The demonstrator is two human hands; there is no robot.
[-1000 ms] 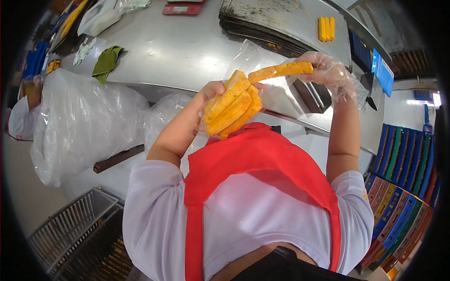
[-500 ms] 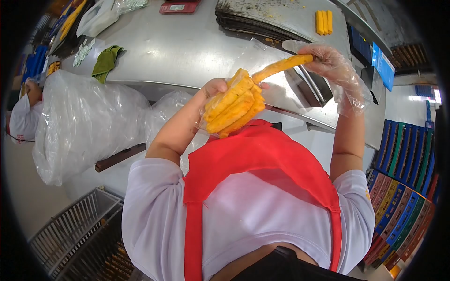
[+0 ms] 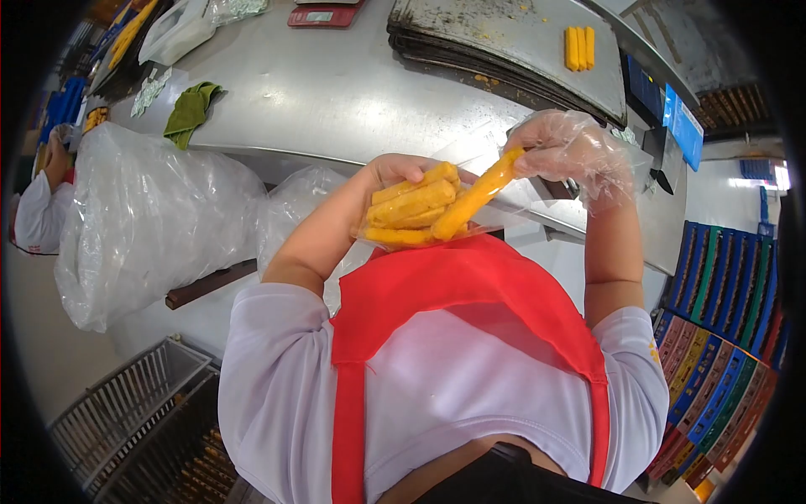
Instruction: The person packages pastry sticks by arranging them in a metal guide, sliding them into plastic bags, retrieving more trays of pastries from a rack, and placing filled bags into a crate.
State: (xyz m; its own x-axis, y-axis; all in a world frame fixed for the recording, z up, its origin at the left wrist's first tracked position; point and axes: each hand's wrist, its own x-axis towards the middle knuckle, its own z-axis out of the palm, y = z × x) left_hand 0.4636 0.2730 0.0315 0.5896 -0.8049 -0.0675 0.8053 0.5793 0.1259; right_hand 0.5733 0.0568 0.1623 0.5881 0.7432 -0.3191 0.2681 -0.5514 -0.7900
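Steel table (image 3: 311,101): tray stack (image 3: 495,55), green cloth (image 3: 191,112); left hand (image 3: 388,172) holding bagged sticks (image 3: 411,203), right hand (image 3: 554,147) pinching yellow stick (image 3: 477,199).

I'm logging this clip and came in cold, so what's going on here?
A person is handling yellow sticks beside a metal worktop. The left hand holds a clear bag with a bundle of sticks. The right hand, in a thin plastic glove, grips a single stick by its upper end, its lower end at the bundle; whether it is inside the bag is hard to tell. Three more sticks lie on the stacked trays.
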